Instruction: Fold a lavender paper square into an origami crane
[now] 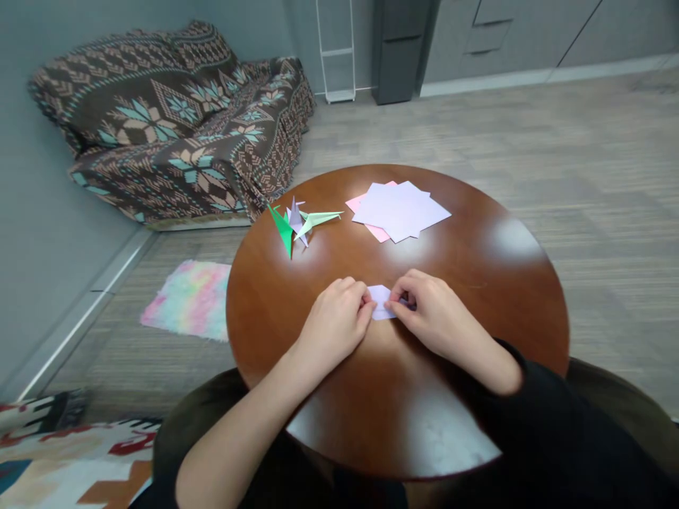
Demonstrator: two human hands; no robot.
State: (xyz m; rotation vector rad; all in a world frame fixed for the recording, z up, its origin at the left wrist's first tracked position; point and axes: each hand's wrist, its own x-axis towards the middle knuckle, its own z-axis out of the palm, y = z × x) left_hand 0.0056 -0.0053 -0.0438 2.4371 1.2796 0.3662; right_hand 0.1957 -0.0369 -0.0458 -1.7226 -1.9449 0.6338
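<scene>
A small folded piece of lavender origami paper (380,309) lies low over the round table between my hands. My left hand (342,314) pinches its left edge, thumb against curled fingers. On the other side, my right hand (424,307) grips the right part between thumb and fingertips, covering some of it. A crease line runs across the visible middle of the paper. Farther back on the left, folded paper cranes sit close together: a green crane (283,230), a purple crane (295,218) and a pale green crane (315,222).
Square paper sheets (402,210), lavender over pink, are stacked toward the back of the brown round table (509,304). A patterned sofa (185,134) stands back left, with a fluffy pastel rug (188,300) on the floor. Grey cabinets (509,42) line the far wall.
</scene>
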